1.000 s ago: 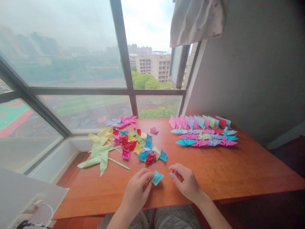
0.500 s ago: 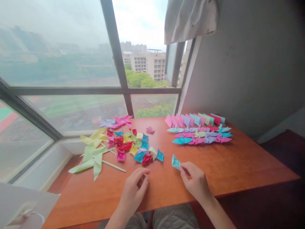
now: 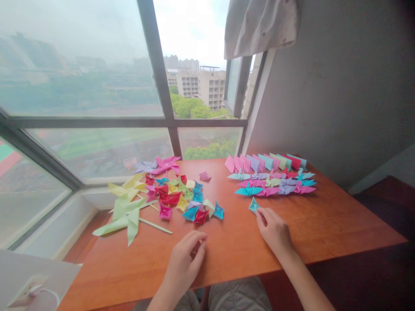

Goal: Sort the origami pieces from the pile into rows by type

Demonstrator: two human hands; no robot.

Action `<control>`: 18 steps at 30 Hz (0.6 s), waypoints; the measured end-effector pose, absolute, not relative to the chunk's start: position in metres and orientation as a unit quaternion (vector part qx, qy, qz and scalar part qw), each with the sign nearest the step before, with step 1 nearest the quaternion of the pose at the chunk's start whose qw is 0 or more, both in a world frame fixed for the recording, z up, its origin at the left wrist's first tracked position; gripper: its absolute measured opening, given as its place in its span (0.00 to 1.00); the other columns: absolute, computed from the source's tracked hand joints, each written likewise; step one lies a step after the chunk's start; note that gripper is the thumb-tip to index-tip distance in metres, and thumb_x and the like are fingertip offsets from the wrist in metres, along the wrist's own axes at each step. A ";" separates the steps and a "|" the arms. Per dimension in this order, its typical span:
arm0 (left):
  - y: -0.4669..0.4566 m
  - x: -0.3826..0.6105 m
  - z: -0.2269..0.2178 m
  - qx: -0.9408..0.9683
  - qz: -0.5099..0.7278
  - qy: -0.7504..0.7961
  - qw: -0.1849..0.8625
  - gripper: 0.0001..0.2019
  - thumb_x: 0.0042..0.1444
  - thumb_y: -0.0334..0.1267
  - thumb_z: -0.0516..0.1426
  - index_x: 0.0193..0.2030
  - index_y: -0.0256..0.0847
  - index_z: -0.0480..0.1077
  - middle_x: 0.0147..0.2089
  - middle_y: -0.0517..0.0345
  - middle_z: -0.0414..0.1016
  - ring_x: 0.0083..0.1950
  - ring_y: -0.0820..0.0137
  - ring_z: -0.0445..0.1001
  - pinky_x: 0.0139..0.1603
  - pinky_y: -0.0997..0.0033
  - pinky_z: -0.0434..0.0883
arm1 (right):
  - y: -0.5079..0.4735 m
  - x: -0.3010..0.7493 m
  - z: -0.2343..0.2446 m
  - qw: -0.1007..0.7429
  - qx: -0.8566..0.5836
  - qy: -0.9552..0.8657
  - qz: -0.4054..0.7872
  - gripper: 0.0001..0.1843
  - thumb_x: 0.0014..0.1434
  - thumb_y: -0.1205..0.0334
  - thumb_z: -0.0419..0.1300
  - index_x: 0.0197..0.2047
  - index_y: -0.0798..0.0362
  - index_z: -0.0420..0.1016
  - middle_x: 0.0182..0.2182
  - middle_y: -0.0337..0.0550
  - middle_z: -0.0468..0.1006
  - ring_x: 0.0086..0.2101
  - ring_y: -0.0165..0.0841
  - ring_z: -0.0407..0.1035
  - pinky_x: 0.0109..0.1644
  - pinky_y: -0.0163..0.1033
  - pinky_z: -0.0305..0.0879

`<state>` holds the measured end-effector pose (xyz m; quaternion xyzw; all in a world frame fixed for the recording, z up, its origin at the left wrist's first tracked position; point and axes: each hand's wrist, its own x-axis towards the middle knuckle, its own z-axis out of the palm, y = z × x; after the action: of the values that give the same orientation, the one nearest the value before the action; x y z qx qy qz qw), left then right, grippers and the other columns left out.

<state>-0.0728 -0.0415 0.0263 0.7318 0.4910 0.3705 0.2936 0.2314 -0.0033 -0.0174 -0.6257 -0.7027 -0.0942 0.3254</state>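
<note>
right hand [image 3: 275, 231] pinching teal paper fold [image 3: 253, 205], its lower corner hidden

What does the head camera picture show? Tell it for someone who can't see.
The right hand pinches a teal folded paper in front of rows of colourful folded papers on a wooden table. The left hand rests nearer, fingers curled, near a paper pile and green pinwheels by a window.

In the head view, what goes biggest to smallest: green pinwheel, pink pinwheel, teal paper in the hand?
Largest: green pinwheel.
Next: pink pinwheel, though it lies farther away.
Smallest: teal paper, pinched by the right hand.
</note>
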 end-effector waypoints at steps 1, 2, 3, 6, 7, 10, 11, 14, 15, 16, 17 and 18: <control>-0.041 -0.073 0.026 0.732 0.371 0.490 0.294 0.09 0.63 0.36 0.52 0.42 0.42 0.74 0.38 0.51 0.78 0.31 0.68 0.75 0.32 0.72 0.72 | -0.003 0.232 -0.018 0.326 -0.628 -0.700 -0.094 0.14 0.67 0.60 0.49 0.39 0.52 0.76 0.31 0.45 0.78 0.31 0.33 0.72 0.38 0.36 0.63; -0.041 -0.073 0.026 0.732 0.372 0.490 0.293 0.09 0.63 0.36 0.52 0.42 0.42 0.74 0.39 0.51 0.78 0.31 0.69 0.75 0.32 0.73 0.72 | -0.003 0.232 -0.018 0.327 -0.630 -0.698 -0.094 0.14 0.67 0.60 0.49 0.40 0.52 0.76 0.31 0.45 0.78 0.31 0.33 0.72 0.38 0.36 0.63; -0.041 -0.073 0.025 0.732 0.374 0.490 0.292 0.09 0.63 0.35 0.52 0.42 0.42 0.74 0.39 0.52 0.78 0.31 0.69 0.75 0.31 0.73 0.72 | -0.004 0.232 -0.019 0.329 -0.632 -0.695 -0.094 0.14 0.67 0.59 0.49 0.41 0.52 0.76 0.32 0.45 0.78 0.31 0.33 0.72 0.38 0.36 0.63; -0.041 -0.074 0.024 0.732 0.376 0.487 0.291 0.09 0.62 0.35 0.53 0.42 0.42 0.74 0.39 0.53 0.78 0.31 0.69 0.75 0.31 0.74 0.72 | -0.005 0.233 -0.019 0.330 -0.637 -0.691 -0.089 0.14 0.67 0.59 0.50 0.43 0.53 0.76 0.33 0.46 0.79 0.33 0.34 0.73 0.40 0.37 0.65; -0.041 -0.074 0.024 0.732 0.377 0.487 0.290 0.09 0.62 0.35 0.53 0.42 0.42 0.74 0.39 0.53 0.78 0.31 0.69 0.75 0.31 0.74 0.72 | -0.005 0.232 -0.019 0.330 -0.639 -0.689 -0.089 0.14 0.66 0.60 0.50 0.43 0.53 0.76 0.34 0.46 0.80 0.33 0.34 0.73 0.40 0.37 0.65; -0.042 -0.073 0.024 0.729 0.384 0.489 0.286 0.09 0.62 0.35 0.53 0.42 0.42 0.74 0.38 0.53 0.78 0.30 0.69 0.75 0.30 0.74 0.71 | -0.007 0.231 -0.018 0.342 -0.642 -0.680 -0.094 0.14 0.66 0.60 0.51 0.44 0.53 0.77 0.34 0.47 0.81 0.32 0.35 0.74 0.39 0.37 0.67; -0.041 -0.073 0.024 0.726 0.388 0.492 0.283 0.09 0.62 0.35 0.53 0.42 0.42 0.75 0.37 0.53 0.78 0.29 0.70 0.75 0.29 0.74 0.71 | -0.008 0.231 -0.017 0.350 -0.640 -0.677 -0.098 0.14 0.66 0.60 0.51 0.44 0.53 0.77 0.35 0.47 0.81 0.32 0.35 0.74 0.39 0.37 0.67; -0.039 -0.074 0.027 0.704 0.415 0.510 0.268 0.09 0.62 0.37 0.53 0.41 0.41 0.75 0.36 0.53 0.78 0.30 0.69 0.75 0.29 0.73 0.71 | -0.010 0.230 -0.014 0.381 -0.625 -0.673 -0.107 0.14 0.66 0.61 0.51 0.44 0.53 0.78 0.37 0.49 0.82 0.34 0.36 0.76 0.42 0.38 0.69; -0.038 -0.075 0.028 0.695 0.427 0.517 0.260 0.09 0.62 0.37 0.53 0.41 0.41 0.75 0.36 0.53 0.78 0.31 0.68 0.75 0.30 0.73 0.72 | -0.012 0.230 -0.012 0.389 -0.618 -0.675 -0.107 0.14 0.66 0.61 0.51 0.44 0.53 0.78 0.37 0.49 0.82 0.34 0.36 0.76 0.43 0.39 0.69; -0.036 -0.076 0.029 0.686 0.437 0.525 0.249 0.09 0.62 0.38 0.53 0.41 0.41 0.74 0.37 0.53 0.78 0.32 0.68 0.76 0.31 0.72 0.73 | -0.013 0.229 -0.011 0.396 -0.610 -0.679 -0.105 0.13 0.66 0.61 0.52 0.43 0.53 0.78 0.37 0.49 0.82 0.35 0.36 0.77 0.44 0.39 0.70; -0.033 -0.078 0.030 0.681 0.445 0.532 0.236 0.09 0.62 0.38 0.53 0.41 0.41 0.74 0.37 0.53 0.78 0.33 0.67 0.76 0.32 0.72 0.73 | -0.014 0.228 -0.009 0.400 -0.600 -0.685 -0.100 0.13 0.66 0.62 0.52 0.43 0.53 0.78 0.37 0.49 0.82 0.35 0.36 0.77 0.44 0.39 0.70; -0.030 -0.080 0.031 0.679 0.446 0.539 0.221 0.09 0.62 0.39 0.53 0.41 0.41 0.74 0.37 0.53 0.78 0.33 0.68 0.76 0.32 0.72 0.73 | -0.016 0.226 -0.008 0.403 -0.590 -0.694 -0.092 0.12 0.66 0.62 0.52 0.43 0.53 0.78 0.36 0.48 0.82 0.35 0.36 0.77 0.44 0.39 0.70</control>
<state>-0.0796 -0.0303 0.0307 0.6791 0.5391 0.4463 0.2214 0.2264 -0.0160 -0.0076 -0.5898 -0.6937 -0.0922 0.4030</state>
